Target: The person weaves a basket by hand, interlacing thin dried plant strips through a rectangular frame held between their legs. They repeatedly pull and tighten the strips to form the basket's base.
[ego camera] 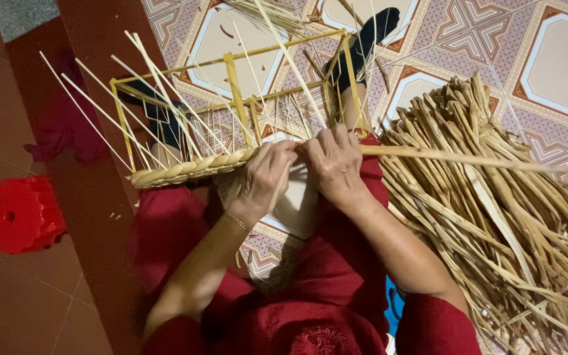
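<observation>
While a heap of dried straw [494, 217] crowds the tiled floor [560, 59] at right and a red stool [18, 213] sits left, left hand [264, 177] and right hand [336, 164] pinch fingers closed on the braid [192, 169] along the frame [235, 85], directly beneath them.

red clothing [336, 309], thin wrist bracelet [236, 221], dark socks [363, 46]

Counts, placed vs the wire frame [235, 85]: 1 frame; 1 braided rim [192, 169] along its near edge; 2 hands, left hand [265, 172] & right hand [336, 161], at that edge; 1 heap of dried strips [494, 217] to its right; 1 red plastic stool [18, 213] far left of it
</observation>
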